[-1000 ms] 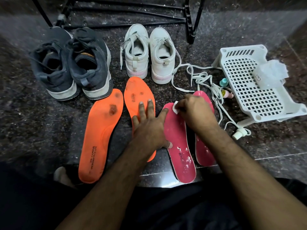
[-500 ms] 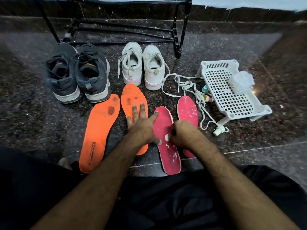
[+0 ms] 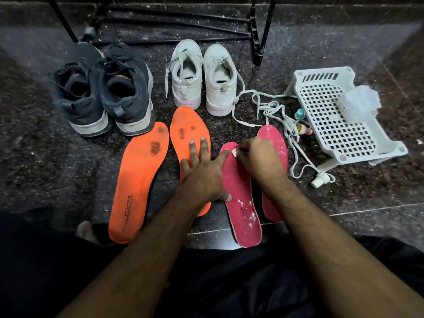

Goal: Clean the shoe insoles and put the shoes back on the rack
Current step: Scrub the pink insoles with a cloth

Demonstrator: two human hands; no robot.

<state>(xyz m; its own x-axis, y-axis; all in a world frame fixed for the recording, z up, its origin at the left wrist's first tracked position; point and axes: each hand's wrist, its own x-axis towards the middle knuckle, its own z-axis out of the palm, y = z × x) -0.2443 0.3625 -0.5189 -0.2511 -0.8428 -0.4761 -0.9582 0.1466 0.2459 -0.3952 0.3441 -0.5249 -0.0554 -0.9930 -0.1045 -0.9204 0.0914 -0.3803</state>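
Down on the dark speckled stone floor (image 3: 57,171), a person wiped one pink foam insole (image 3: 241,203).

Their right hand (image 3: 257,157) pinched a small white wipe (image 3: 235,153) in curled fingers against the toe end of that insole, while the left hand (image 3: 202,177) lay flat with fingers spread wide, resting across the neighbouring orange foam insole (image 3: 190,129) and reaching the pink one's edge. A second orange insole (image 3: 135,180) lay to the left, a second pink insole (image 3: 275,143) to the right. Beyond them stood a pair of dark grey sneakers (image 3: 101,97) and a pair of white sneakers (image 3: 204,81), before the black metal shoe rack (image 3: 259,31). A white perforated plastic basket (image 3: 330,125) sat to the right, loose white laces (image 3: 273,106) beside it.
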